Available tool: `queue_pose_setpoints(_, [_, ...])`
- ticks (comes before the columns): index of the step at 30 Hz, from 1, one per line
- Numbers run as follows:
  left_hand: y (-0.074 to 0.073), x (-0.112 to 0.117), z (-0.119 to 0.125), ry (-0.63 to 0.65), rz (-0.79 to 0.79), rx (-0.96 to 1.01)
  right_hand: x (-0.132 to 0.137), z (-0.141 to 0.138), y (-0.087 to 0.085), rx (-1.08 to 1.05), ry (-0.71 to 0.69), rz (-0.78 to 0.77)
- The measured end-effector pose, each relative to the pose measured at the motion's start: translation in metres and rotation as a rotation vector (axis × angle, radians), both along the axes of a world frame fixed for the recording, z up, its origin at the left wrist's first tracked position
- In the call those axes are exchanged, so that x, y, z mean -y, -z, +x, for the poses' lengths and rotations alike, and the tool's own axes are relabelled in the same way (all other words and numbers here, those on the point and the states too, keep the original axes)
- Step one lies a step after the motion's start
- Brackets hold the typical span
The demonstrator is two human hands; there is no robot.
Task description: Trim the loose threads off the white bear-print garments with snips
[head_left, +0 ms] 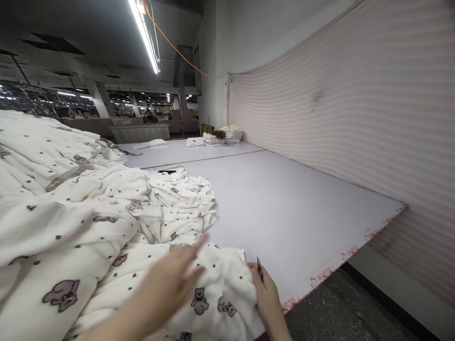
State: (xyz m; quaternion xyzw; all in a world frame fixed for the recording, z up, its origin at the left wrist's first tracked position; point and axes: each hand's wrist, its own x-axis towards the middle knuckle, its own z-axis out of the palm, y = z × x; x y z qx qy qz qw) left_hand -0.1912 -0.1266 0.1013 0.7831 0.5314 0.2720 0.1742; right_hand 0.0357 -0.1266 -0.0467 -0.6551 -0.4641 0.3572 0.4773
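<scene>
White fleece-like fabric (223, 270) printed with small dark dots and pinkish-mauve bears lies bunched under and around my hands. My left hand (170, 279), smeared by motion, hovers over or rests on this fabric; its index finger and thumb stretch apart and nothing shows between them. At the fabric's right edge is my right hand (265, 289), its fingers closed around a slim dark pointed tool (259, 269) whose tip sticks up above the hand. The tool's lower part is hidden, so its exact kind is unclear. Whether the right fingertips also pinch the fabric cannot be seen.
A large heap of the same print (46, 147) covers the table's left side. The pale tabletop (277, 203) has a red-marked right edge. Folded white stacks (231, 135) stand at the far end. A striped cloth sheet (341, 104) hangs along the right wall.
</scene>
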Motion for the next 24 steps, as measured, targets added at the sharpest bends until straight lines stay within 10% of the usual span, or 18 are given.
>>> queue_pose_setpoints(4, [0.049,-0.004,0.044,0.176,-0.431,0.096,0.036,-0.020,0.016,-0.237,-0.108,0.121])
queue_pose_setpoints(8, [0.074,0.005,0.034,0.043,-0.458,0.122,0.054,0.006,0.023,-0.208,-0.044,0.114])
queue_pose_setpoints(17, [0.068,0.051,-0.007,-0.278,-0.487,0.332,0.007,0.000,0.000,0.369,-0.203,0.168])
queue_pose_setpoints(24, [0.055,0.073,-0.008,-0.402,-0.566,0.731,0.017,-0.007,-0.009,0.277,-0.177,0.217])
